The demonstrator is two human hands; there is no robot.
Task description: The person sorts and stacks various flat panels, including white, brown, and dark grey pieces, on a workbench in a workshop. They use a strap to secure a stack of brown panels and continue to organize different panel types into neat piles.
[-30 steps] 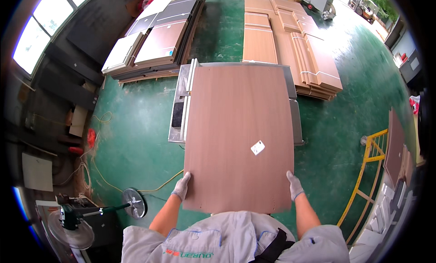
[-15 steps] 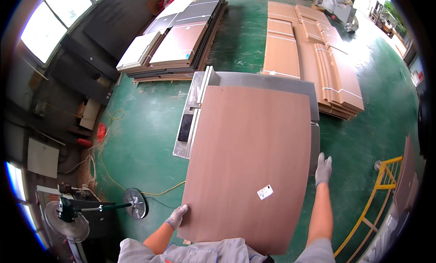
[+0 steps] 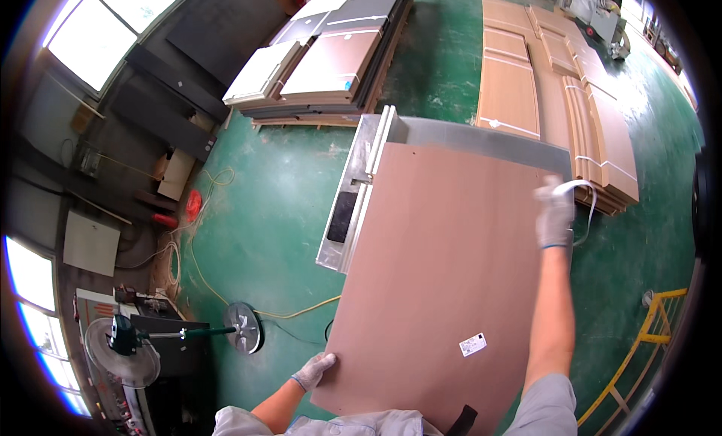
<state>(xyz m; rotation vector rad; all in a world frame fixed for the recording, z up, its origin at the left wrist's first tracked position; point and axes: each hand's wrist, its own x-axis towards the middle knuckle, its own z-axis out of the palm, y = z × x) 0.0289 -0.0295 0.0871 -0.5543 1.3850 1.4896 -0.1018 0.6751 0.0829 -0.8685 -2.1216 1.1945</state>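
Since the earlier frame the right hand (image 3: 555, 214) has run up the right edge to the far corner; brown panel (image 3: 444, 285) skewed, far end swung right. Panel lies flat on the grey metal machine table (image 3: 481, 135), near end overhanging toward the person. Left hand (image 3: 314, 370), gloved, fingers closed on the near left corner. Right hand, gloved, rests at the far right edge; grip unclear. Judgement: hold both corners level, pivot slowly. Stacked boards (image 3: 331, 60) far left; fan (image 3: 124, 346) near left.

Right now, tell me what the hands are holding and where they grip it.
Both gloved hands hold the large brown board: the left hand at its near left corner, the right hand far up its right edge, near the far corner.
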